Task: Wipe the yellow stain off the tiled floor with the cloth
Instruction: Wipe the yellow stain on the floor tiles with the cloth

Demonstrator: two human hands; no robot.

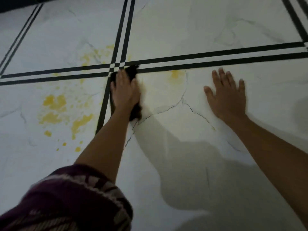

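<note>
A dark cloth (132,71) lies on the white marble-look tiled floor (216,30), at the crossing of the black border lines. My left hand (125,92) presses flat on the cloth with straight fingers and covers most of it. The yellow stain is in patches: a large blotchy one (55,104) left of the cloth with drops below it, a fainter smear (95,55) on the far-left tile, and a small spot (175,75) right of the cloth. My right hand (228,95) rests flat on the floor, fingers spread, to the right of that spot.
Double black lines (216,59) cross the floor in both directions. A dark edge (16,2) runs along the top left. My patterned maroon sleeve (75,197) fills the lower left. Shadows of my arms fall on the near tile.
</note>
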